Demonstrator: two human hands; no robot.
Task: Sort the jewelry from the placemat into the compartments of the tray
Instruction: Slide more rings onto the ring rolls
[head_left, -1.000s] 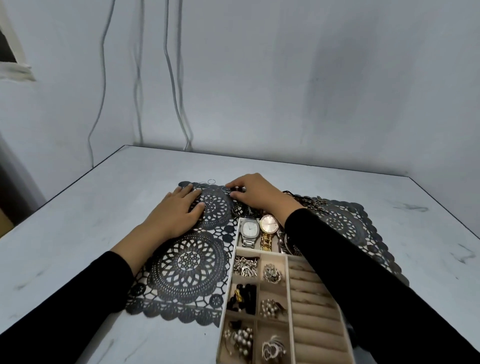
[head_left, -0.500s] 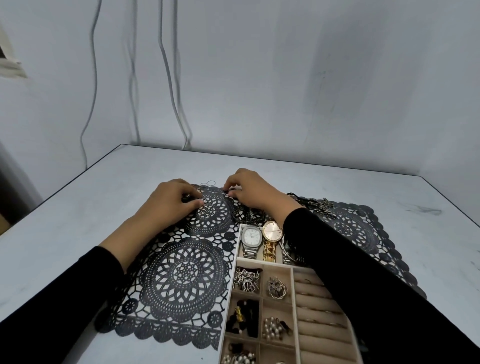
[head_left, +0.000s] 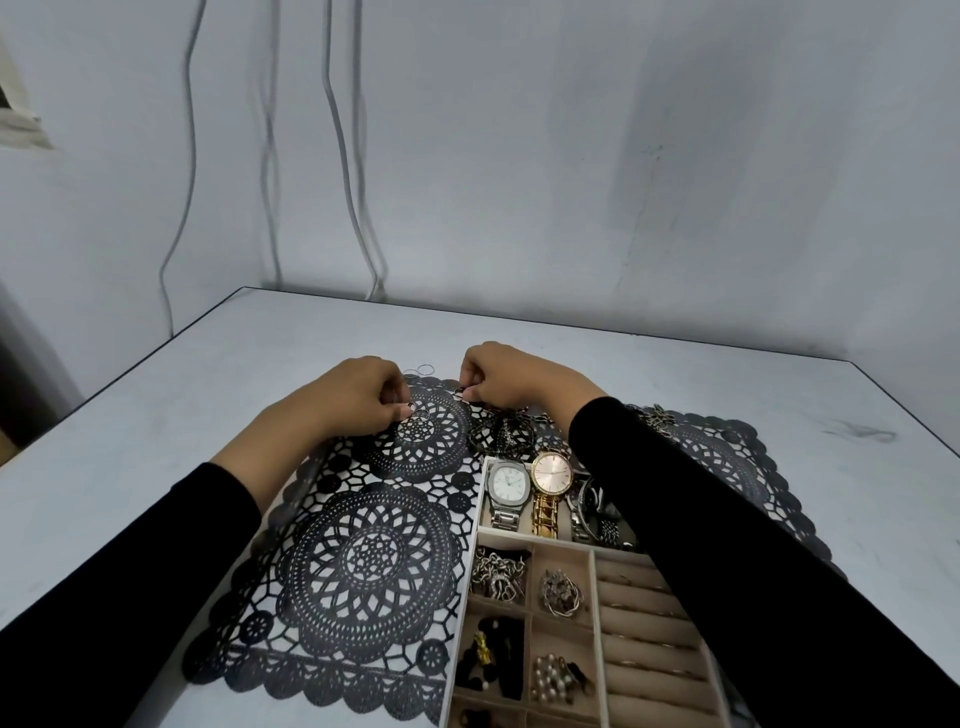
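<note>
Grey table (head_left: 156, 431) against a plain grey wall (head_left: 571, 156), cables (head_left: 337, 130) hanging far left, and a black lace placemat (head_left: 363, 561) lying flat on the table. Left hand (head_left: 353, 395) has its fingers curled, pinching a thin ring (head_left: 420, 414) on the placemat's far part, with 2 loose rings (head_left: 423, 370) just past the far edge; right hand (head_left: 511, 374) pinches a small dark piece (head_left: 460, 392) beside the tangled jewelry pile (head_left: 506, 434) on the placemat. Tray (head_left: 466, 597) sits near right: silver watch (head_left: 508, 480) and gold watch (head_left: 551, 472) in the far compartment, chains (head_left: 497, 571) and pearls (head_left: 551, 675) in small ones, ring rolls (head_left: 644, 623) at the right.
</note>
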